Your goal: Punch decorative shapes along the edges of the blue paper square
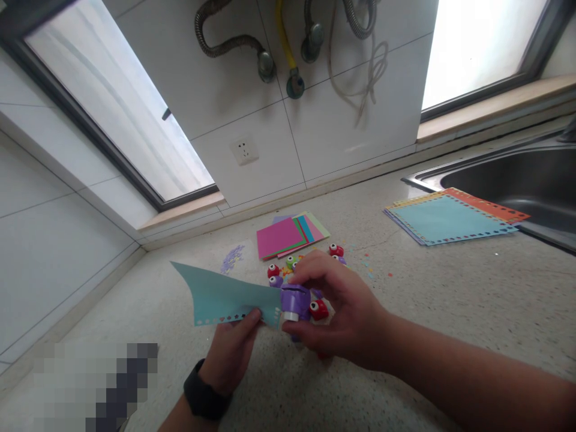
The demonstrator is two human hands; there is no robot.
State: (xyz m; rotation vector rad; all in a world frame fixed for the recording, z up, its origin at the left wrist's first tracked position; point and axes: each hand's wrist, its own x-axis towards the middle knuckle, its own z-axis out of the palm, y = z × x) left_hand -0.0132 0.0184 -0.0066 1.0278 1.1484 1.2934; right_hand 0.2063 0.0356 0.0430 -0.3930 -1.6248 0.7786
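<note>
My left hand (231, 348), with a black watch on the wrist, pinches the lower edge of a teal paper sheet (225, 294) that has small shapes punched along its bottom edge. My right hand (339, 312) is closed around a purple craft punch (294, 303) set on the paper's right end. Behind my fingers, several more small punches (335, 250) in red, green and purple lie on the speckled countertop (450, 300). A red punch (318, 309) sits just beside my right thumb.
A stack of pink, green and blue paper (290, 235) lies behind the punches. Another stack with punched borders (452, 217) lies at the right by the steel sink (517, 180). Purple paper bits (231, 259) are scattered at the left. A wall socket (244, 151) and hoses (234, 45) are on the tiled wall.
</note>
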